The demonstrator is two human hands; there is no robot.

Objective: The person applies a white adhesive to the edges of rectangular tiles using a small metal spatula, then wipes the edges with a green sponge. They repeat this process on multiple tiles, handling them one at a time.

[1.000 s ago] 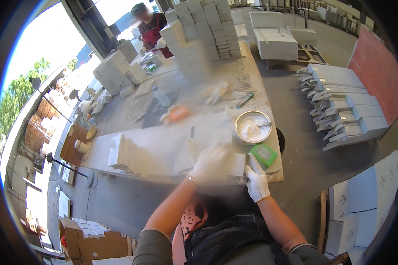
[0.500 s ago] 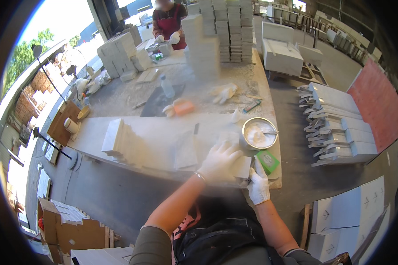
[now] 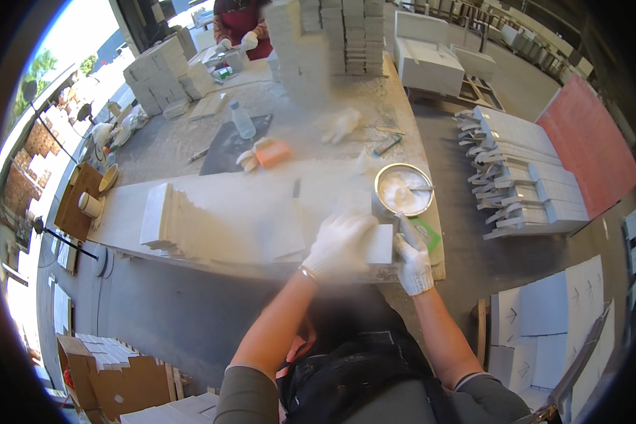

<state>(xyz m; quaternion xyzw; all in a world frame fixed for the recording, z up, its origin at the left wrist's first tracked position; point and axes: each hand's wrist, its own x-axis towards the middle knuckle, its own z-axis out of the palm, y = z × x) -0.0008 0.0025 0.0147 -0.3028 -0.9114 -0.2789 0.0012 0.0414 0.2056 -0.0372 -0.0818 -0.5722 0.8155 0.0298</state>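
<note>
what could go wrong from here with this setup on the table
The right hand is close to the metal bowl of white material, so a bump might spill some. The white tile by the left hand lies near the front edge of the table and could slip off.

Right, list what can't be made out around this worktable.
All in the head view:
Left white-gloved hand: finger outlines blurred by pale haze.
White rectangular tile: left part hidden by that hand.
Bright green rectangular box: partly covered by the right white-gloved hand.
Co-worker in a dark red apron: head cut off by the picture's top edge.
</note>
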